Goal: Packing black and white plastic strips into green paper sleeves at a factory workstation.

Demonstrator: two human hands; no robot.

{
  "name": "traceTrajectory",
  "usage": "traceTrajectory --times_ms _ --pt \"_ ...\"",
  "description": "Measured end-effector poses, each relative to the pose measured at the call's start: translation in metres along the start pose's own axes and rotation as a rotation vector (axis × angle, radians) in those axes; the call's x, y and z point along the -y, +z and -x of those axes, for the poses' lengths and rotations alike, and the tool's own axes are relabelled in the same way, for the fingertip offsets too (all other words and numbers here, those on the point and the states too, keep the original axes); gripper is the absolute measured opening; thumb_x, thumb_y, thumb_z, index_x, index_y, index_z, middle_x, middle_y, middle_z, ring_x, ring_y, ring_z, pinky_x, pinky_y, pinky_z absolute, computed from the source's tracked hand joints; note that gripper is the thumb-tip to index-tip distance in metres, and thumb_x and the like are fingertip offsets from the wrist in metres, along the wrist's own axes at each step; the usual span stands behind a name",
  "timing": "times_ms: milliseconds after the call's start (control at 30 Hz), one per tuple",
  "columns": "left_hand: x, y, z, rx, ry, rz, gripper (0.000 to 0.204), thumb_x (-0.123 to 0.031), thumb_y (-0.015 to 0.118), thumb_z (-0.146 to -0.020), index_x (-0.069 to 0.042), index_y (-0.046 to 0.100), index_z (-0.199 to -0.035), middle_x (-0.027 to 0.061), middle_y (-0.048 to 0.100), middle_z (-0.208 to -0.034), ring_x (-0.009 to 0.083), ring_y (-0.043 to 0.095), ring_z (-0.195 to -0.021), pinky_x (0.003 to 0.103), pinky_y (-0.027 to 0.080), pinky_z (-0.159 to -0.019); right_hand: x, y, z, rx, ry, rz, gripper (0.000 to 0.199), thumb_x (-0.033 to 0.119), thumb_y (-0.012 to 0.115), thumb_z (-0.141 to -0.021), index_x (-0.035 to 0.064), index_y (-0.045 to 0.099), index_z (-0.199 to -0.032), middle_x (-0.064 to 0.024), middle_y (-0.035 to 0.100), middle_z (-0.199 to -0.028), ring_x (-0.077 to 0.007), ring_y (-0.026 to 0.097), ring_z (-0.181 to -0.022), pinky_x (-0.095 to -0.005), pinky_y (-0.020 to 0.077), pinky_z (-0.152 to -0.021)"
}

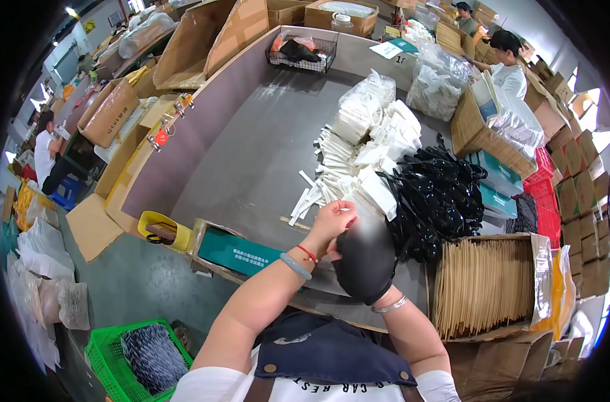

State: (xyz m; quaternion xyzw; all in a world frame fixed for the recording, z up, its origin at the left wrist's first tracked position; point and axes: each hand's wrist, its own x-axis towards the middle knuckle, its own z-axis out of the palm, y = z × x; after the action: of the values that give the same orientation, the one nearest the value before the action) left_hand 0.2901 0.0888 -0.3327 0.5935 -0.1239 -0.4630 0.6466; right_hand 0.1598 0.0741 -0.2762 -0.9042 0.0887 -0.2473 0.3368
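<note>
A smooth, dark, rounded black piece is over my right hand, hiding most of it; whether the hand is under or inside it I cannot tell. My left hand has its fingers pinched together at the piece's upper left edge, and what they grip is too small to make out. Just beyond my hands lies a heap of thin white strips and flat white pieces. To its right spreads a pile of glossy black pieces, tangled together. A clear bag of white pieces rests on the heap's far side.
A carton of thin wooden sticks stands at the right. Along the grey table's near edge sit a green box and a yellow holder. A wire basket is at the far end. Other people work beyond the cartons.
</note>
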Motion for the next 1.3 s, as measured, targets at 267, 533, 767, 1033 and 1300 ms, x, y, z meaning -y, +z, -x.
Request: traceTrajectory --times_ms 267,533,767,1033,1300 --pt "0.005 -0.001 -0.011 -0.033 0.004 0.006 0.023 -0.014 0.062 -0.093 -0.004 0.055 -0.112 0.0057 0.064 -0.086 0.0123 0.062 -0.071 0.026 0.052 -0.059 0.015 0.017 0.007 0.002 0.151 -0.041 0.018 0.016 0.069 -0.082 0.0044 0.059 -0.091 -0.0147 0.060 -0.086 -0.0339 0.060 -0.079 -0.0413 0.0484 -0.067" --pt "0.012 -0.002 -0.013 0.036 -0.029 0.270 0.022 -0.013 0.061 -0.093 -0.005 0.055 -0.113 0.0064 0.064 -0.087 0.0136 0.062 -0.073 0.026 0.052 -0.063 -0.010 0.026 0.023 -0.040 0.037 0.299 0.017 0.016 0.064 -0.080 0.0089 0.055 -0.093 -0.0110 0.057 -0.085 -0.0301 0.059 -0.078 -0.0424 0.0479 -0.064" --pt "0.019 0.004 0.009 0.044 -0.061 0.255 0.019 -0.011 0.058 -0.094 -0.004 0.056 -0.111 0.0044 0.063 -0.086 0.0144 0.061 -0.072 0.026 0.052 -0.065 -0.016 0.028 0.051 0.011 0.137 0.113 0.018 0.012 0.070 -0.079 0.0058 0.058 -0.091 -0.0131 0.060 -0.084 -0.0331 0.059 -0.078 -0.0421 0.0483 -0.067" --pt "0.039 -0.003 0.024 0.132 0.780 -1.026 0.027 -0.014 0.059 -0.085 -0.005 0.055 -0.110 0.0176 0.063 -0.086 0.0370 0.063 -0.076 0.046 0.051 -0.063 0.024 0.001 0.033 -0.064 0.085 0.052 0.020 0.015 0.077 -0.074 0.0056 0.066 -0.087 -0.0100 0.063 -0.080 -0.0290 0.062 -0.073 -0.0372 0.0505 -0.064" --pt "0.049 -0.009 0.029 0.206 0.835 -1.338 0.024 -0.020 0.059 -0.079 -0.006 0.057 -0.098 0.0137 0.061 -0.077 0.0337 0.065 -0.072 0.046 0.052 -0.059 0.026 0.031 0.033 -0.003 0.028 0.337 0.014 0.019 0.071 -0.072 0.0092 0.062 -0.076 -0.0086 0.059 -0.075 -0.0269 0.061 -0.072 -0.0393 0.0489 -0.062"
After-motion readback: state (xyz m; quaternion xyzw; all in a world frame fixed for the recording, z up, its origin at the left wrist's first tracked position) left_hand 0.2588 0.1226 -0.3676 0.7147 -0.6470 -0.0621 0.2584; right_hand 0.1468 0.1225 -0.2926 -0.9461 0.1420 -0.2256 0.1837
